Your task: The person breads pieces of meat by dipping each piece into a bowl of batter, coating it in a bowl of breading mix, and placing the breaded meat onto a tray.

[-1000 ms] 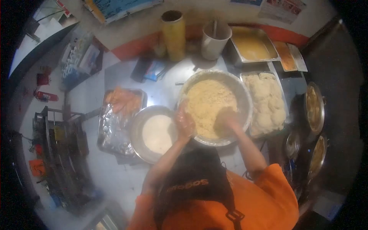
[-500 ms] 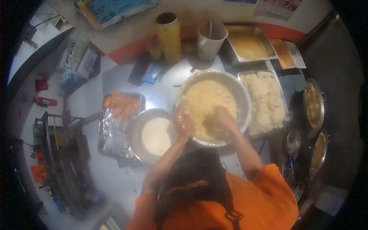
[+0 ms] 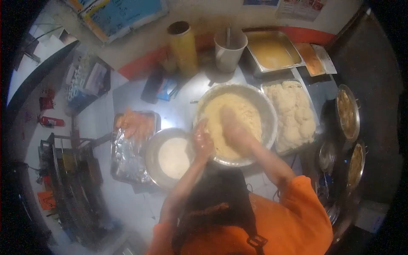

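Observation:
A large metal bowl (image 3: 272, 117) holds a pale yellow, floury mass (image 3: 248, 114). My left hand (image 3: 203, 142) grips the left side of this bowl at its rim, and the hand has a shiny, wet or plastic-covered look. Inside the bowl, my right hand (image 3: 235, 131) lies on the yellow mass with its fingers stretched forward, somewhat blurred; I see nothing held in it. Just left of my left hand stands a smaller metal bowl (image 3: 154, 170) with a smooth off-white substance (image 3: 174, 158) in it.
At left, a metal tray (image 3: 114, 163) carries orange-pink pieces and clear plastic. A tray of pale lumps (image 3: 293, 114) adjoins the large bowl's right side. Behind stand a yellow cylinder (image 3: 183, 49), a white pitcher (image 3: 229, 53) and a pan of yellowish contents (image 3: 273, 50). Round pans (image 3: 347, 112) lie far right.
My right hand has shifted left and farther forward across the yellow mass, and its fingers now reach out. My left hand stays at the bowl's left rim. The camera view has tilted slightly.

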Motion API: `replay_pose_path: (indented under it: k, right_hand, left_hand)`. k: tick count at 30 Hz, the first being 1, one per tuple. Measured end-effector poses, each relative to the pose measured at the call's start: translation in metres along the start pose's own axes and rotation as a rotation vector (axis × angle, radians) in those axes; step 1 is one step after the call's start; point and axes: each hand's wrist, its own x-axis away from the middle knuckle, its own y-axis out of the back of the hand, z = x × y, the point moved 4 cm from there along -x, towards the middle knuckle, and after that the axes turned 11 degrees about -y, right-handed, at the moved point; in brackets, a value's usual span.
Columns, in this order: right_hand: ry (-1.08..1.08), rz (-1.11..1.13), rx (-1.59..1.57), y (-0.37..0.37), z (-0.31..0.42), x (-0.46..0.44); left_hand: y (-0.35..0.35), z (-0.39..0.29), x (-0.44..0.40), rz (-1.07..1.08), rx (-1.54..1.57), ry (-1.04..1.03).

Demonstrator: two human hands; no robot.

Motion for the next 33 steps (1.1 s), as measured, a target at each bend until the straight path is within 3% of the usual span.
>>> replay_pose_path:
  k: [2,3,5,7,10,11,12,14,15,16,17,18,20,21,22,24,25,28,30,31,32,33]
  right_hand:
    - [0.046,-0.113,-0.009,0.007,-0.021,-0.015]
    - [-0.166,0.219,-0.335,0.047,-0.044,-0.029]
    - [-0.39,0.541,-0.658,0.065,-0.059,-0.031]
    - [-0.517,0.528,-0.415,0.061,-0.063,-0.03]
    - [-0.566,0.446,-0.56,0.04,-0.051,-0.018]
    - [-0.552,0.721,-0.709,0.043,-0.055,-0.022]
    - [-0.578,0.709,-0.711,0.042,-0.053,-0.021]
    - [-0.575,0.475,-0.586,0.053,-0.051,-0.022]
    - [-0.601,0.466,-0.588,0.059,-0.055,-0.017]
    - [-0.64,0.523,-0.743,0.065,-0.06,-0.012]
    - [-0.672,0.58,-0.9,0.077,-0.063,-0.007]
    - [-0.689,0.572,-0.899,0.09,-0.064,-0.002]
    - [-0.915,0.462,-1.083,0.095,-0.073,0.017]
    - [-0.99,0.418,-1.143,0.087,-0.08,0.026]
    - [-0.711,0.324,-1.787,0.055,-0.089,0.04]
    - [-0.328,0.179,-2.385,0.048,-0.116,0.062]
    - [-0.599,0.195,-2.35,0.047,-0.139,0.066]
    - [-1.186,-0.04,-1.947,0.087,-0.186,0.103]
    - [-1.098,-0.228,-1.818,0.08,-0.223,0.137]
    - [-1.072,-0.29,-1.768,0.081,-0.236,0.146]
    - [-1.22,-0.169,-1.575,0.094,-0.242,0.149]
    - [-1.356,-0.055,-1.372,0.103,-0.25,0.155]
  left_hand:
    - [0.001,0.004,0.001,0.004,-0.073,-0.104]
    - [0.0,0.002,0.0,0.012,-0.142,-0.216]
    - [-0.003,-0.002,0.0,0.033,-0.232,-0.262]
    - [-0.007,-0.004,0.003,0.046,-0.324,-0.303]
    - [-0.01,-0.001,0.004,-0.003,-0.126,-0.263]
    - [-0.009,-0.003,0.004,0.023,-0.189,-0.242]
    - [-0.008,-0.004,0.004,0.05,-0.25,-0.224]
    - [-0.011,-0.004,0.006,0.054,-0.176,-0.286]
    - [-0.009,-0.006,0.008,0.013,-0.013,-0.203]
    - [-0.007,-0.005,0.008,-0.03,0.15,-0.118]
    - [-0.004,0.01,0.003,0.05,-0.096,-0.17]
    - [0.0,0.009,0.0,0.063,-0.086,-0.176]
    - [0.011,0.003,-0.001,-0.011,0.044,-0.177]
    - [0.018,0.004,-0.001,-0.054,0.254,-0.015]
    - [0.029,0.002,-0.002,-0.049,0.255,-0.013]
    - [0.057,-0.004,-0.004,-0.024,0.077,-0.005]
    - [0.069,-0.009,-0.004,-0.016,0.018,-0.002]
    - [0.111,-0.054,0.002,-0.174,0.083,-0.005]
    - [0.133,-0.082,0.004,-0.219,0.182,0.038]
    - [0.145,-0.09,0.004,-0.195,-0.212,0.108]
    - [0.156,-0.094,0.004,-0.159,-0.606,0.168]
    - [0.166,-0.095,0.007,-0.144,-0.597,0.161]
